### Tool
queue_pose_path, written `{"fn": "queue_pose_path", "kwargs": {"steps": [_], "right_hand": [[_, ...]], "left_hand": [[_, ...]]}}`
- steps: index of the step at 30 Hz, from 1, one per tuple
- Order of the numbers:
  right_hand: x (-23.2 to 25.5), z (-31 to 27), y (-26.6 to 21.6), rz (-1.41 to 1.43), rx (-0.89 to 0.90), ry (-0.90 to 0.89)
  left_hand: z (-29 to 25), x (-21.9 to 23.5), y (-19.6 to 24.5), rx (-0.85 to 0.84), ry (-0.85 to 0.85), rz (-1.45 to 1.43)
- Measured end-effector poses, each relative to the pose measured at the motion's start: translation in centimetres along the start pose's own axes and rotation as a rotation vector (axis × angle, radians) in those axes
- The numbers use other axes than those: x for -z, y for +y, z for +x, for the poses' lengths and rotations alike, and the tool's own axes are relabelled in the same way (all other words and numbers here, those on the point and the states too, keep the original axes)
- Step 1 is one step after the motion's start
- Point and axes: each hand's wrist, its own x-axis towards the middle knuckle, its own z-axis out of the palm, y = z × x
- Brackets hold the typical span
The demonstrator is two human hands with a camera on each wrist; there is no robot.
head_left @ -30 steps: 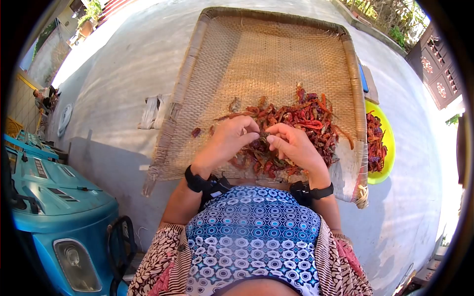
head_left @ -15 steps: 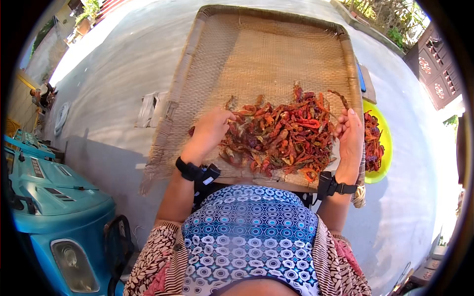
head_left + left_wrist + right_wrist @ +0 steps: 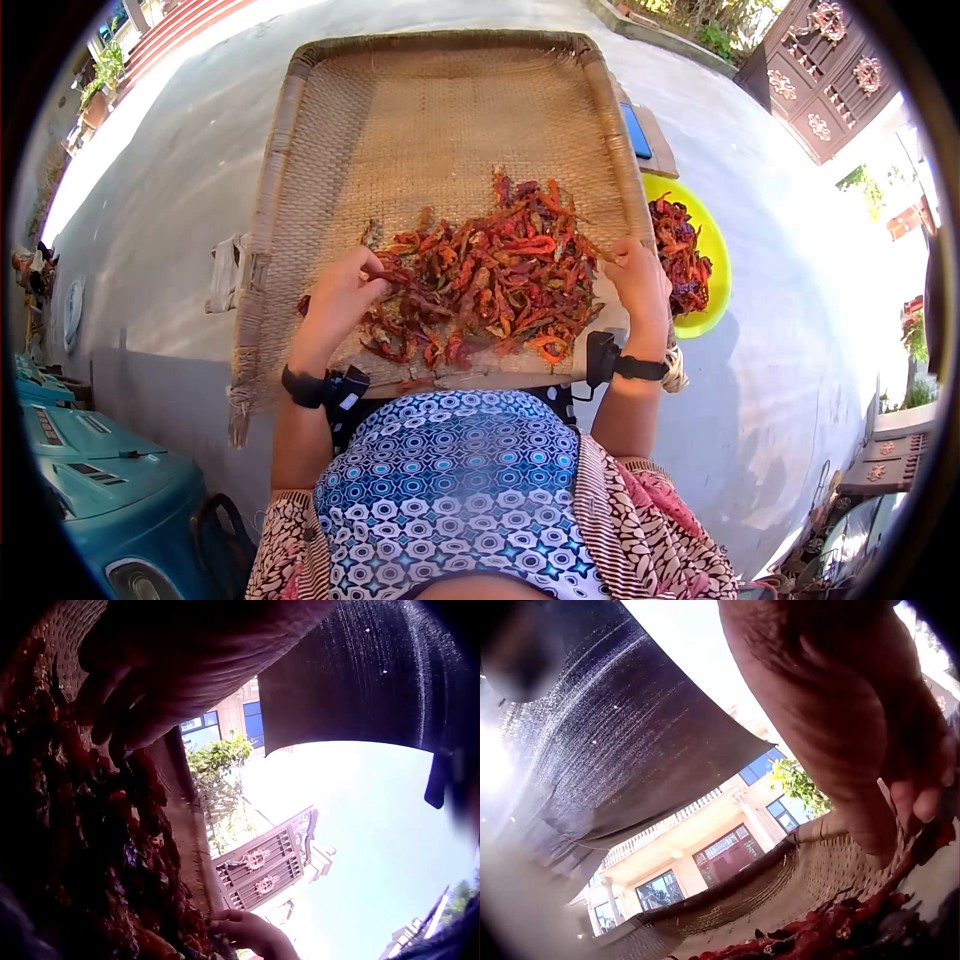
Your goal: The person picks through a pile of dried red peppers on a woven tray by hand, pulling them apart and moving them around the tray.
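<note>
Dried red chilli peppers [image 3: 490,275] lie heaped on a woven tray [image 3: 450,110]. At the heap's left edge the left hand [image 3: 338,300] pinches a dark pepper [image 3: 398,274] between thumb and fingers. The right hand [image 3: 640,288], over the tray's right side, pinches a thin brownish pepper [image 3: 594,248] that points left. In the left wrist view, the left hand [image 3: 187,667] reaches down to shadowed peppers [image 3: 112,840]; its fingertips are dim. In the right wrist view, the right hand's [image 3: 840,712] fingers bend above the tray's weave, with red peppers [image 3: 825,930] below.
A yellow-green basin [image 3: 712,262] with more peppers stands right of the tray. Behind it lies a blue flat object [image 3: 635,131] on a board. A teal vehicle [image 3: 120,500] is at lower left, and a pale strip [image 3: 226,274] lies left of the tray.
The head view has turned, shifting the scene left. The hands parted from near each other over the heap to its two sides. The right hand's raised pepper now lies lower, pointing left.
</note>
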Motion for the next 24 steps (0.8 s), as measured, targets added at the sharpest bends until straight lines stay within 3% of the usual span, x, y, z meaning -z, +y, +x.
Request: {"fn": "queue_pose_path", "kwargs": {"steps": [2, 4, 7, 10, 14, 19, 24], "right_hand": [[-0.8, 0.3, 0.7, -0.083, 0.009, -0.130], [-1.7, 0.2, 1.0, -0.087, 0.025, -0.096], [-2.1, -0.7, 0.9, -0.056, 0.115, -0.014], [-1.6, -1.2, 0.1, -0.089, 0.127, -0.075], [-2.0, -0.9, 0.4, -0.038, 0.096, -0.079], [-1.8, -1.2, -0.1, -0.043, 0.123, -0.146], [-1.7, -1.0, 0.3, 0.128, 0.119, -0.039]], "left_hand": [[0.1, 0.2, 0.8, -0.003, -0.019, -0.015], [0.1, 0.5, 2.1, 0.006, -0.044, -0.075], [1.0, -0.4, 0.8, -0.126, 0.011, -0.250], [1.1, 0.1, 1.3, -0.065, -0.035, -0.267], [0.5, 0.5, 1.5, -0.088, 0.163, -0.283], [0.6, 0.7, 0.7, -0.080, 0.205, -0.298], [0.4, -0.1, 1.1, -0.065, 0.178, -0.401]]}}
